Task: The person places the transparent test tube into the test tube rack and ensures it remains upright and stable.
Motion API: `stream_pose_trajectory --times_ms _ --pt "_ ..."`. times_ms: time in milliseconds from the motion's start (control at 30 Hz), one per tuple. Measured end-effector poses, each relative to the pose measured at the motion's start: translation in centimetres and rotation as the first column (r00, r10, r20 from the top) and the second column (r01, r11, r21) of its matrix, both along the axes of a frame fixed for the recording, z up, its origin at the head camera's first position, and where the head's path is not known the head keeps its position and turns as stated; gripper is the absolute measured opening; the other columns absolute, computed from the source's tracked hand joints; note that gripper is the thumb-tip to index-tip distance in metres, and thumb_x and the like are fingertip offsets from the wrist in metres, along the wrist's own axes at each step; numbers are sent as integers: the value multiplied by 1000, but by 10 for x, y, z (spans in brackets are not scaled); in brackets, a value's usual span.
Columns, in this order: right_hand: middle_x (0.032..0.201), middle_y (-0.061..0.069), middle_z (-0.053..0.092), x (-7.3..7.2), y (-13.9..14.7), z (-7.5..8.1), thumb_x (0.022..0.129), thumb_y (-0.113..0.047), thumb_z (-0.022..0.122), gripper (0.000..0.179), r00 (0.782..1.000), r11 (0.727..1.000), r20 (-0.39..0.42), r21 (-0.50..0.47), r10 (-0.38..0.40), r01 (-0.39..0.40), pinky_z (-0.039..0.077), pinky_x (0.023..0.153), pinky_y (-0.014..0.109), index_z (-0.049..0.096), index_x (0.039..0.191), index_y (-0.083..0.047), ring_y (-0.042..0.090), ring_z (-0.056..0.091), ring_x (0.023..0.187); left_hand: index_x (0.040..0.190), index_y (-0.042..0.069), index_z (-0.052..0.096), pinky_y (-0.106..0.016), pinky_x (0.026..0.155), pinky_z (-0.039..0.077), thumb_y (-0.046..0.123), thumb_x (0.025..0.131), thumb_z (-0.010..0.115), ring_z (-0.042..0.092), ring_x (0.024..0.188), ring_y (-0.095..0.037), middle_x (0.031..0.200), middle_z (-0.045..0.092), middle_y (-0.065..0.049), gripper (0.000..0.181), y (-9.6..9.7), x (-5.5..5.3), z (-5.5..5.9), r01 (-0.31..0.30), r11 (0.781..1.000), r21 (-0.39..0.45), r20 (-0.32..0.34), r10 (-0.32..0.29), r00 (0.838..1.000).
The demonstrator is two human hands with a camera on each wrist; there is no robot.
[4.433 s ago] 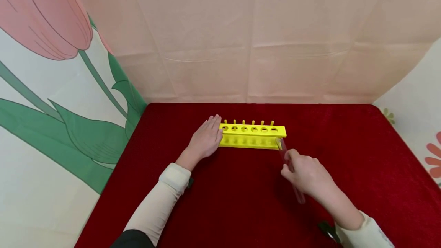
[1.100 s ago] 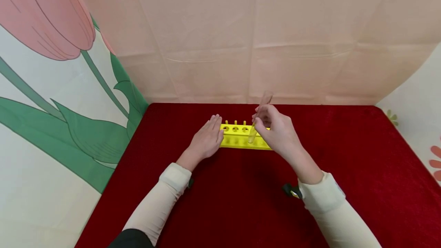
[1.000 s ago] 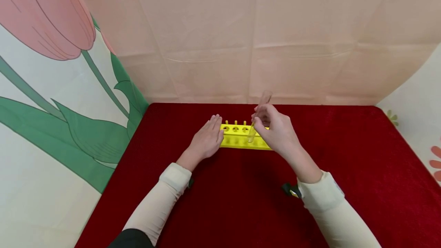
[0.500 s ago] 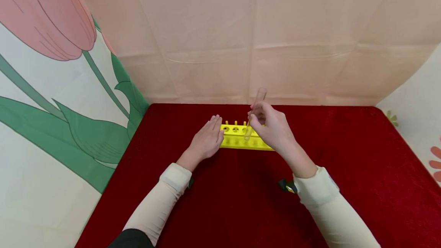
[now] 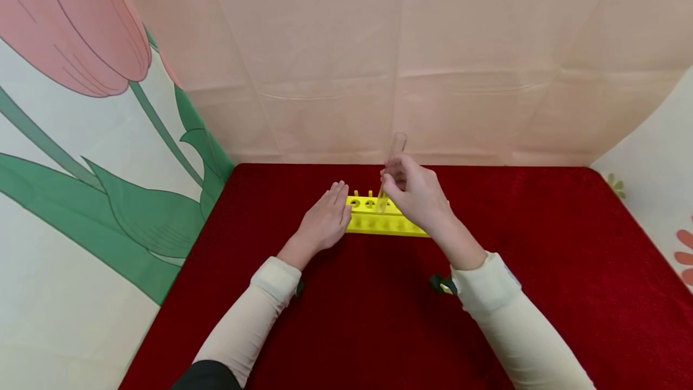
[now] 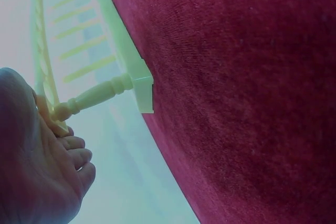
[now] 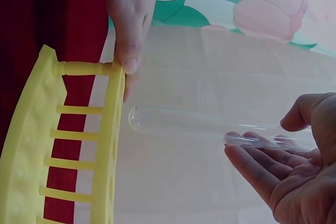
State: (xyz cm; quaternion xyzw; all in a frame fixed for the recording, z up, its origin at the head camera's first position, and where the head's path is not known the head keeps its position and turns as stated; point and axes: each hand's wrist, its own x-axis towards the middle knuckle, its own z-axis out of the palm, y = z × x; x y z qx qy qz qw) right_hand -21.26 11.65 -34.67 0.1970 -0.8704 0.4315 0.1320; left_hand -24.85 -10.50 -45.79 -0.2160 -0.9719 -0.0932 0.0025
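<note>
Yellow plastic rack, long and hole-topped (image 5: 379, 225), stands mid-bench, long side facing the wearer; bench (image 5: 346, 330) covered in deep red plush cloth (image 5: 541, 215). Left grip (image 5: 325, 215) at the rack's nine o'clock end: fingers straight, clasping nothing, laid against the top board (image 7: 109, 145), apparently to stop the frame sliding or tipping. Right grip (image 5: 417, 194) pinches a clear, round-bottomed tube (image 7: 184, 121) between thumb and fingers, well back from the rounded end, which probably leaves that end free and in sight. From the head view, tube tilted: upper end toward one o'clock, rounded end toward seven, over the top board. Right wrist view puts the tip just apart from the board, in no hole; which hole it lines up with, cannot tell. Slim yellow pegs (image 7: 76, 136) line the rack's twelve o'clock side.
</note>
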Motion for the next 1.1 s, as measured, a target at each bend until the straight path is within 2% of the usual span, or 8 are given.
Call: stream_pose_trajectory --times_ms 200,467,733,1100 --pt "105 12 72 -4 -6 2 98 -11 63 25 1000 1000 -3 -9 17 -18 61 82 40 59 120 1 23 70 87 162 3 16 -33 126 12 38 111 19 9 157 -21 169 18 -12 61 0 -1 -1 4 1000 -3 -9 -4 1000" --pt "105 12 71 -10 -14 6 99 -10 63 26 998 999 35 -25 47 -46 61 78 38 58 122 0 22 68 85 162 4 15 -33 127 11 39 111 19 8 157 -20 170 15 -10 62 0 -1 2 -1 1000 0 6 1 1000" --pt "110 12 69 -13 -21 7 100 -11 61 28 996 998 63 -26 59 -57 60 86 39 58 125 0 24 67 93 162 4 15 -33 126 11 40 111 19 9 157 -21 170 16 -10 63 -1 -2 1 1 1000 2 4 -1 1000" --pt "110 12 69 -15 -29 10 99 -12 62 28 996 999 75 4 43 -44 60 88 38 57 125 -2 24 67 94 162 3 14 -34 127 11 39 112 19 8 157 -21 170 13 -10 62 -1 -1 1 14 1000 -6 6 -14 1000"
